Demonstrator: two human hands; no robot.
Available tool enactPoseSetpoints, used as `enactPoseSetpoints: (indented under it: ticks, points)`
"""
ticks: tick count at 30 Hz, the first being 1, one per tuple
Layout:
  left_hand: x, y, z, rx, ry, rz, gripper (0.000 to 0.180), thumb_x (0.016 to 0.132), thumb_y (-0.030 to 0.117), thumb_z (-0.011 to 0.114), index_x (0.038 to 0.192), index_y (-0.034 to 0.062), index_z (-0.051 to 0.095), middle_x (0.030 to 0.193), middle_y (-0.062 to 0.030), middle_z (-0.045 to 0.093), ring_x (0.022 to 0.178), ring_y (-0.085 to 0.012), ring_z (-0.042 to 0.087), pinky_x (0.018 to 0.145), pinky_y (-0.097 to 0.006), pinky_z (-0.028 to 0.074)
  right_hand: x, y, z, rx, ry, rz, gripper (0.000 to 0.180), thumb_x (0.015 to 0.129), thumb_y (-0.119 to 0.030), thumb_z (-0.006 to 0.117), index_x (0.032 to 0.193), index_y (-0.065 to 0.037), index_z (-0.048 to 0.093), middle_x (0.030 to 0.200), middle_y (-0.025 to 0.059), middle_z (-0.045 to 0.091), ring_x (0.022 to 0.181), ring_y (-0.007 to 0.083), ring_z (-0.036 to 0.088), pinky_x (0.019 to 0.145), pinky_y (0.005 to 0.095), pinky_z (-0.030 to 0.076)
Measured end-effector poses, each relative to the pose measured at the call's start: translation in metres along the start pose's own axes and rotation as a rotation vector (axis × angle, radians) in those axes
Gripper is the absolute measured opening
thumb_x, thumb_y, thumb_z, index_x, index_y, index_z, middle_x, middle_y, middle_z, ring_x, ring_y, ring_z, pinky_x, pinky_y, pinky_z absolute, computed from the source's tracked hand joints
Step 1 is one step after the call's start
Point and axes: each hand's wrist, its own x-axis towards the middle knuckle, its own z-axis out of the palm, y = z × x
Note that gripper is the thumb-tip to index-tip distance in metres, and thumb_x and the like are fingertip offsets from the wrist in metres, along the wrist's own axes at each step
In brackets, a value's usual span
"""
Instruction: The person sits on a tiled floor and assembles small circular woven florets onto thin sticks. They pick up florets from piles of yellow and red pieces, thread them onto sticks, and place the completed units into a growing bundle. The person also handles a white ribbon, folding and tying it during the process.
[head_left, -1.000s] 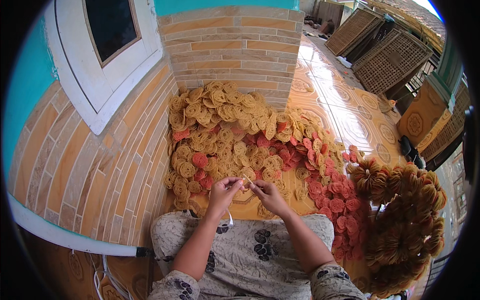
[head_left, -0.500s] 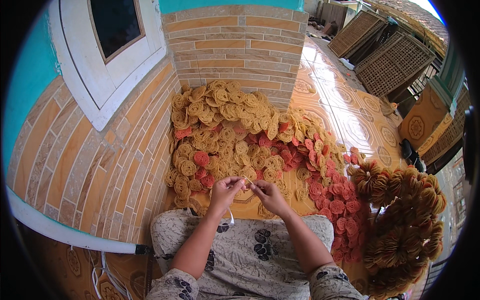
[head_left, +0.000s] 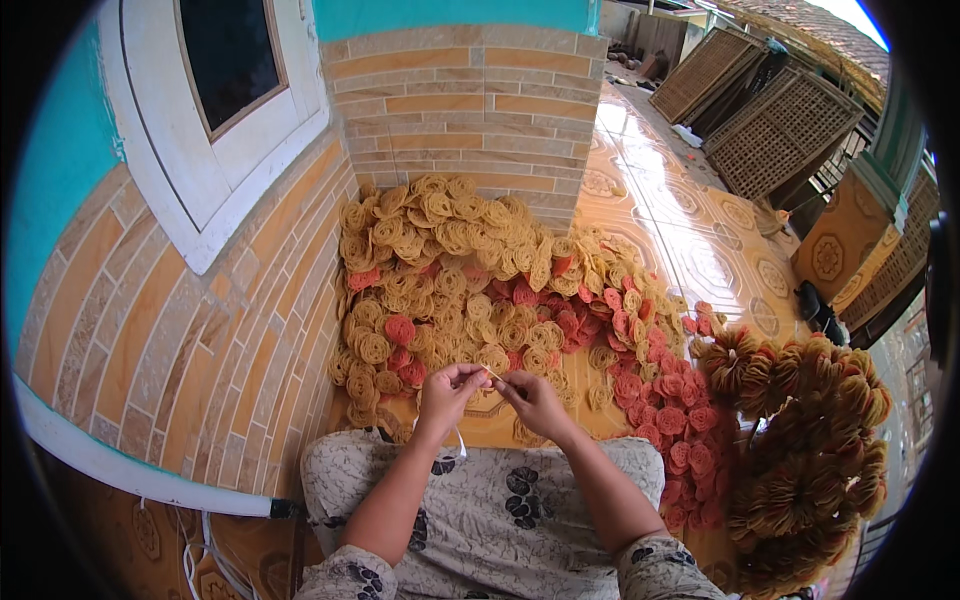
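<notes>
My left hand and my right hand meet over my lap, thumbs and fingers pinched on a thin pale strip between them. A white end of strip hangs below the left hand onto the patterned cloth over my legs. Just past my hands spreads a heap of yellow, lacy, rosette-shaped discs. Pink discs of the same form lie mostly on its right side, with a few mixed among the yellow.
To the right, thick bundles of stacked brown-yellow and orange discs lie on the tiled floor. A brick-patterned wall bounds the heap behind and at left. White strips hang at lower left. Woven racks lean at far right.
Both hands stay pinched on the strip, with only small finger movements. The view has shifted slightly, so the wall and heap appear a little lower.
</notes>
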Motion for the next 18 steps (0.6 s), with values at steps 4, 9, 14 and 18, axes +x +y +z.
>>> enactPoseSetpoints:
  ticks: [4, 9, 14, 18]
  points:
    - [0.001, -0.005, -0.003, 0.043, -0.049, -0.001, 0.019, 0.091, 0.012, 0.064, 0.103, -0.0028, 0.065, 0.088, -0.0071, 0.069, 0.083, -0.0110, 0.066, 0.077, -0.024, 0.052, 0.000, -0.001, 0.000, -0.177, 0.012, -0.134, 0.020, 0.090, -0.017, 0.062, 0.097, 0.001, 0.066, 0.077, 0.0141, 0.060, 0.067, 0.0266, 0.057, 0.063, 0.0355, 0.045]
    - [0.003, -0.012, -0.005, 0.207, -0.042, -0.005, 0.021, 0.093, 0.018, 0.062, 0.104, -0.0005, 0.063, 0.089, -0.0047, 0.068, 0.071, -0.0073, 0.058, 0.067, -0.022, 0.047, -0.001, 0.004, 0.000, -0.264, 0.010, -0.204, 0.016, 0.088, -0.015, 0.062, 0.097, -0.003, 0.068, 0.080, 0.0140, 0.060, 0.072, 0.0328, 0.060, 0.066, 0.0392, 0.047]
    - [0.006, -0.009, -0.010, -0.088, 0.028, -0.143, 0.028, 0.094, 0.025, 0.061, 0.108, 0.0008, 0.059, 0.077, 0.0012, 0.060, 0.062, -0.0056, 0.044, 0.056, -0.023, 0.039, -0.007, 0.015, -0.003, -0.513, -0.164, -0.228, 0.015, 0.086, -0.013, 0.058, 0.095, -0.009, 0.069, 0.083, 0.0115, 0.060, 0.075, 0.0318, 0.063, 0.068, 0.0406, 0.050]
    - [0.004, -0.002, -0.006, 0.542, -0.031, 0.158, 0.033, 0.090, 0.027, 0.064, 0.116, 0.0074, 0.057, 0.075, -0.0015, 0.055, 0.062, -0.0112, 0.047, 0.058, -0.027, 0.043, -0.005, 0.024, -0.007, -0.630, -0.101, -0.251, 0.014, 0.085, -0.013, 0.056, 0.091, -0.010, 0.068, 0.083, 0.0110, 0.061, 0.076, 0.0310, 0.063, 0.069, 0.0425, 0.050]
